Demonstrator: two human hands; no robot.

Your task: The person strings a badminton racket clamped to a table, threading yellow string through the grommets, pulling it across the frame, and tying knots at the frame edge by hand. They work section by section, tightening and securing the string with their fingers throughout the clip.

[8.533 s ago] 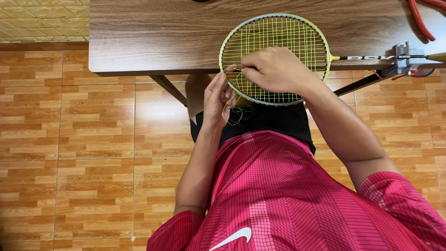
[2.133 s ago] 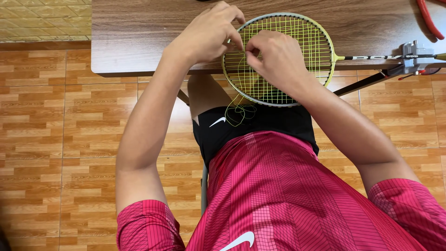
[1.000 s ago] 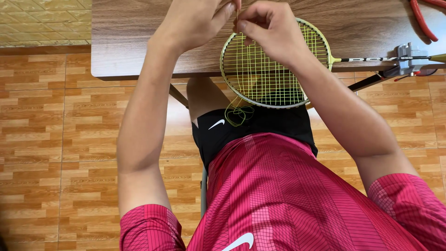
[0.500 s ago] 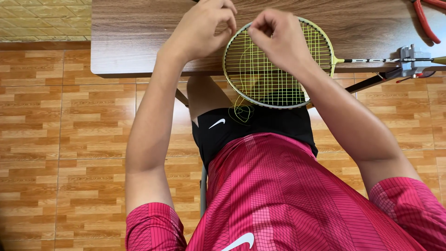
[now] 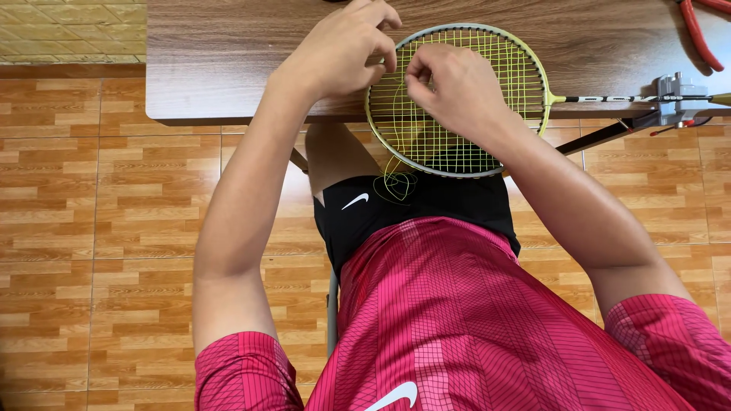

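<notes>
Nearest to you is your own lap: the red patterned shirt (image 5: 472, 320) and the black shorts (image 5: 411, 209), with the brown tiled floor (image 5: 84, 228) on the left. A loose tangle of yellow string (image 5: 394, 184) hangs just over the shorts, dropping from the near rim of the badminton racket (image 5: 457, 99).

The racket lies flat at the near edge of the wooden table (image 5: 228, 61), its yellow-strung head partly overhanging the edge toward your knees. Its thin shaft runs to the right and passes through a metal clamp (image 5: 674, 90), which sits on the table's near right corner.

Both of your hands work over the far left part of the racket head. Your left hand (image 5: 343, 49) rests with its palm down on the table just left of the frame, and its fingers curl in over the rim; the fingertips seem to pinch a strand of the string, though you cannot tell for certain from this angle. Your right hand (image 5: 453, 87) sits on top of the string bed, loosely closed, with thumb and forefinger pressed together on a strand near the left hand. The 2 hands are close together but not touching.

At the far right corner of the table lie red-handled pliers (image 5: 697, 30), well apart from your hands.
</notes>
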